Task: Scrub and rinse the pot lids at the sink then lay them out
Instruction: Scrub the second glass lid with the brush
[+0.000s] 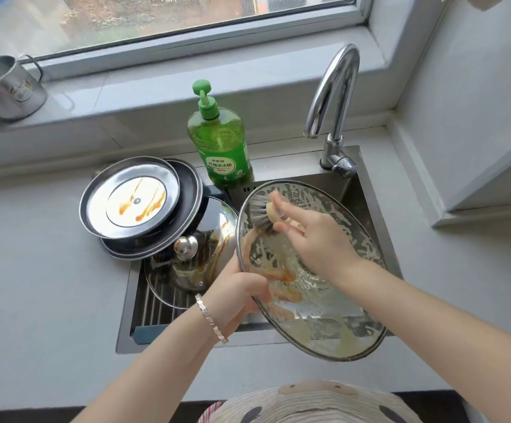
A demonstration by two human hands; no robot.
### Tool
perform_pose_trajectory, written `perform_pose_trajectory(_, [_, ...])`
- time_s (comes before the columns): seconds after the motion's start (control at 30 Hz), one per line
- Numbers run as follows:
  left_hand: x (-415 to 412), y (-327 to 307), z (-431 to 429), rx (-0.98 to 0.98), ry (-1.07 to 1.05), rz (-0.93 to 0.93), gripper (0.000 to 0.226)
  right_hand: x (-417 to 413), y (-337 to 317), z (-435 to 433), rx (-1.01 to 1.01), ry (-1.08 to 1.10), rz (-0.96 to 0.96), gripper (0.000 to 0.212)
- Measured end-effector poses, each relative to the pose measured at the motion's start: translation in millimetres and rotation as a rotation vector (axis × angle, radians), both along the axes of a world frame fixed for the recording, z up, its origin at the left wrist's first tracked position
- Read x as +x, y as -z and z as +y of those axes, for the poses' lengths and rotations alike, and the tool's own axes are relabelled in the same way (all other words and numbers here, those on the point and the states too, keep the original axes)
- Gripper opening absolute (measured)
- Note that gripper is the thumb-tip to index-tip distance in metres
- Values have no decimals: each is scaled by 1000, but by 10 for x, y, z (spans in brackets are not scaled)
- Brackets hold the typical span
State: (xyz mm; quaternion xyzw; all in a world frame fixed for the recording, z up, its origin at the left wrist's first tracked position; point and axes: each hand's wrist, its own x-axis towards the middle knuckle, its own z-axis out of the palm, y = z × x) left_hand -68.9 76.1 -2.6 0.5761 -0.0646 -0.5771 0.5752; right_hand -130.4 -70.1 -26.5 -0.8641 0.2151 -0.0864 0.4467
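A large glass pot lid (pixel 336 325), streaked with suds and orange sauce, is held tilted over the sink (pixel 367 190). My left hand (pixel 235 297) grips it from underneath, fingers showing through the glass. My right hand (pixel 312 236) holds a dark-bristled scrub brush (pixel 258 213) against the lid's upper inside face. To the left, a steel lid (pixel 129 198) smeared with sauce lies upside down on a darker lid (pixel 191 190). Below them a glass lid with a metal knob (pixel 187 247) rests on the drying rack.
A green dish soap pump bottle (pixel 222 141) stands behind the sink. The chrome faucet (pixel 332 102) arches at the back right, no water running. A metal mug (pixel 3 87) sits on the windowsill at far left. Grey countertop (pixel 40 270) surrounds the sink.
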Motion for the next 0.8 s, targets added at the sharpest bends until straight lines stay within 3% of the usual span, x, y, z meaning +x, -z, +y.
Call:
perform_pose_trajectory(0.07, [10, -14, 34, -16, 6, 35, 92, -12, 31, -58, -50, 3, 11, 48])
perform_pose_trajectory(0.17, [10, -9, 32, 14, 22, 59, 100, 61, 59, -377, -32, 267, 145, 47])
perform_pose_trajectory(0.33, [49, -1, -7, -19, 43, 3, 94, -15, -135, 88, -46, -2, 7, 43])
perform_pose_trajectory(0.5, [58, -48, 18, -16, 67, 74, 100, 138, -104, -291, 16, 307, 79, 41])
perform_pose_trajectory(0.67, [92, -98, 26, -74, 81, 29, 90, -85, -164, 123, 12, -64, -120, 42])
perform_pose_trajectory(0.8, [79, -87, 4, -44, 85, 61, 97, 40, -124, -226, 60, 175, -9, 40])
